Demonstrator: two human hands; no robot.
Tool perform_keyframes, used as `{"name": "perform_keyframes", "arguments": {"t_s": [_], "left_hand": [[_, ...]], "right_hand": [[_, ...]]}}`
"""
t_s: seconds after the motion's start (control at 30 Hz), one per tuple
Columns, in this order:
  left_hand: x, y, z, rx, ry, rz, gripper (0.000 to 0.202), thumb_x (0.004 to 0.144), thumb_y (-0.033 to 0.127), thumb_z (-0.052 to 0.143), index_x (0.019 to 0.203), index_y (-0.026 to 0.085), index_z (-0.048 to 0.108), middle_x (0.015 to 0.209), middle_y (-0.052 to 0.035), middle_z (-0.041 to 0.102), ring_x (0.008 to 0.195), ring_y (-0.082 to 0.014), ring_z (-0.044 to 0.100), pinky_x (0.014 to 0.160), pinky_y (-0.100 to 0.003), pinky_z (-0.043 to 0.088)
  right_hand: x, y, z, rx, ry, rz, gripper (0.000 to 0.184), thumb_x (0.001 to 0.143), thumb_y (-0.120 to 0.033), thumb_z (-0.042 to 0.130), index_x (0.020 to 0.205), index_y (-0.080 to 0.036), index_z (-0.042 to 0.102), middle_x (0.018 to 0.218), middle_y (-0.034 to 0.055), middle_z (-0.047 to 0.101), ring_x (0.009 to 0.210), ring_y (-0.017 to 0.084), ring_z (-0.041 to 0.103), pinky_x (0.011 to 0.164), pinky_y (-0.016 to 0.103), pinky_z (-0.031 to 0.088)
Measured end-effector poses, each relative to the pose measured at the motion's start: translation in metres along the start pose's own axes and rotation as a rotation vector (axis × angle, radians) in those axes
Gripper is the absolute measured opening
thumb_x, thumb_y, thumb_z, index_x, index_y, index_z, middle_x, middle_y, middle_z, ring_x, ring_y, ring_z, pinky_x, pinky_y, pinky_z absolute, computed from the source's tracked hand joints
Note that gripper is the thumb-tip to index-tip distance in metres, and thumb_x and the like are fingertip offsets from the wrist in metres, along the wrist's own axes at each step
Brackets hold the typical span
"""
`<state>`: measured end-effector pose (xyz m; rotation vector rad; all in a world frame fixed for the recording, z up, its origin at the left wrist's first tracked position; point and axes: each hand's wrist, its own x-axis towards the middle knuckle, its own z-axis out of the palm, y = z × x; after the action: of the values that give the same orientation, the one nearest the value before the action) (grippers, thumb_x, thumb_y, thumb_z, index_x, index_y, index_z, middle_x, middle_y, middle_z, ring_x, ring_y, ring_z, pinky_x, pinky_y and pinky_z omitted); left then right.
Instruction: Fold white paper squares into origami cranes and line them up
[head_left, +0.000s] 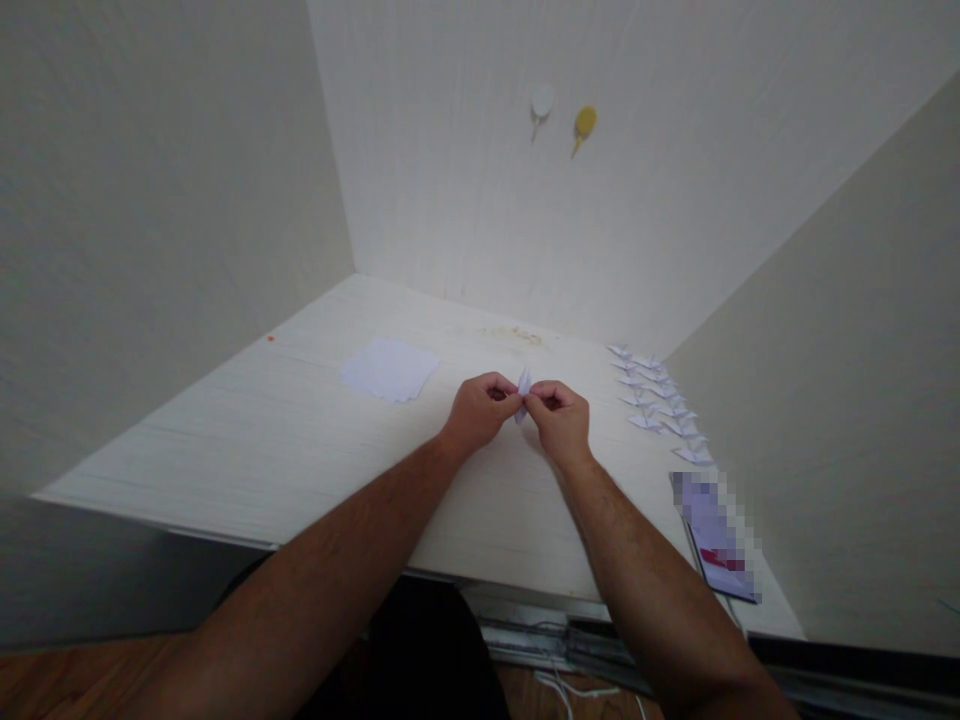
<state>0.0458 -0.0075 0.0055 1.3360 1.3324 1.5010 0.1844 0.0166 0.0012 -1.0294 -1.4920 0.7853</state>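
Both my hands meet over the middle of the pale wooden desk (247, 440). My left hand (480, 408) and my right hand (559, 418) are closed in pinches on a small folded piece of white paper (523, 384) that stands up between the fingertips. A loose stack of white paper squares (388, 369) lies flat on the desk to the left of my hands.
Several small folded paper figures (660, 400) lie in rows along the desk's right side by the wall. A booklet or card (716, 535) rests near the front right corner. Two hooks, one white (541, 102) and one yellow (584, 123), hang on the back wall. Walls enclose the desk on three sides.
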Motion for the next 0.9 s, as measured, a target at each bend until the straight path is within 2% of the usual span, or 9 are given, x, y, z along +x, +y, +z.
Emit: {"name": "perform_keyframes", "arguments": {"t_s": [0.3,0.67,0.9], "left_hand": [[0.001,-0.001,0.002,-0.067,0.002,-0.03,0.014,0.066,0.029,0.069,0.068,0.016,0.063,0.059,0.0031,0.06,0.053,-0.0094,0.049,0.053,-0.023,0.037],[-0.001,0.0,0.003,-0.102,-0.001,-0.013,0.011,0.068,0.025,0.068,0.068,0.017,0.061,0.063,0.0028,0.061,0.058,-0.0099,0.054,0.056,-0.023,0.041],[-0.001,0.004,0.003,-0.13,0.037,-0.096,0.025,0.064,0.02,0.069,0.088,0.016,0.063,0.071,0.0012,0.066,0.06,-0.0101,0.058,0.058,-0.022,0.046]], "right_hand": [[0.0,-0.004,0.004,0.064,0.026,0.086,0.012,0.065,-0.03,0.068,0.067,-0.02,0.064,0.064,-0.0011,0.062,0.06,0.013,0.053,0.057,0.026,0.044],[-0.001,-0.004,0.006,0.061,0.058,0.128,0.012,0.064,-0.029,0.068,0.069,-0.02,0.063,0.061,-0.0023,0.06,0.056,0.012,0.05,0.054,0.025,0.041],[0.001,-0.004,0.012,0.204,0.072,0.137,0.024,0.06,-0.028,0.068,0.08,-0.022,0.055,0.066,-0.0037,0.061,0.059,0.011,0.056,0.055,0.023,0.045]]}}
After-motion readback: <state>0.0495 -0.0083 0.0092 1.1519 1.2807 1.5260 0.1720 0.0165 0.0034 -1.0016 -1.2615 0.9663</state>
